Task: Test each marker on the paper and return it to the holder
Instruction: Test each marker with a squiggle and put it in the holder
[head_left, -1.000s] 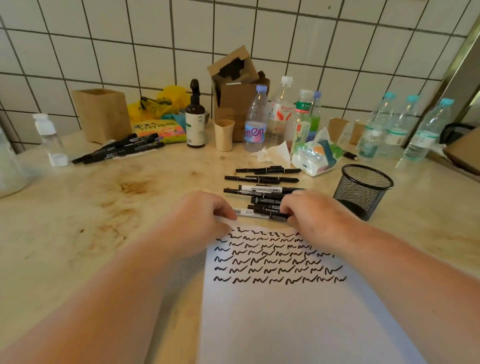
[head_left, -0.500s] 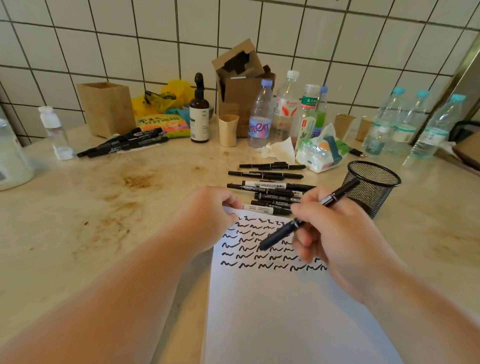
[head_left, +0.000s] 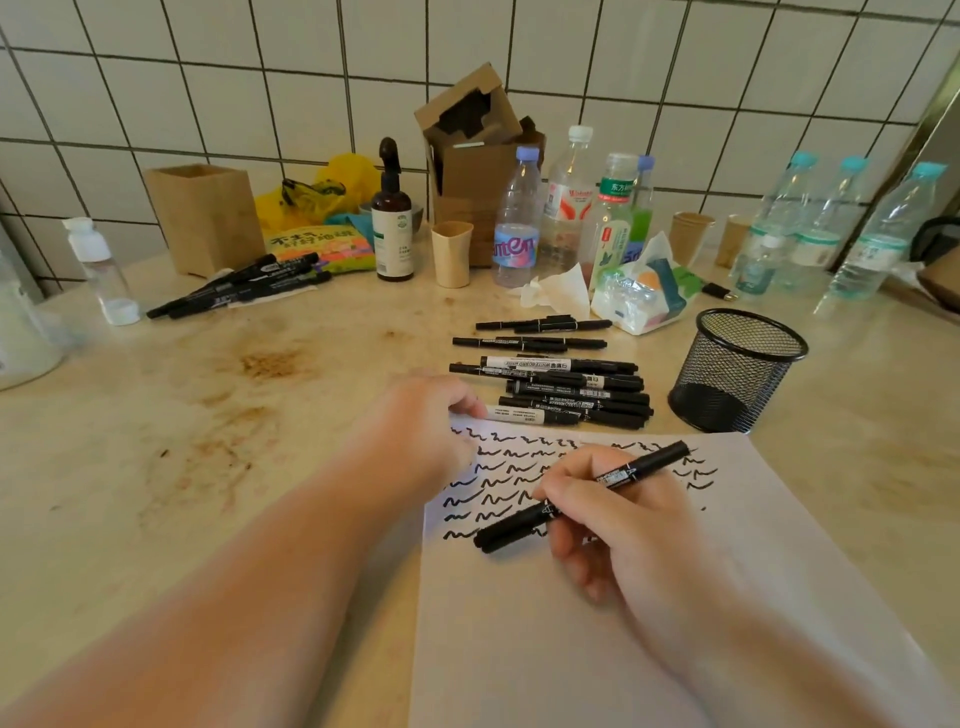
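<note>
Marker (head_left: 582, 496) gripped in right hand (head_left: 623, 525), fingers (head_left: 558, 491) closed round barrel, slanting low over paper (head_left: 597, 613) w/ lower end by last scribble row; cap on or off: cannot tell. Left hand (head_left: 426, 421) curled, pinning paper's top-left corner, holding nothing. Mesh holder (head_left: 735, 371) just beyond paper's far right corner, looks empty. Pile of markers (head_left: 561, 387) along top edge. Advice: uncap if needed, light pressure, short stroke on blank space below rows, keep paper pinned, recap, drop in holder.
</note>
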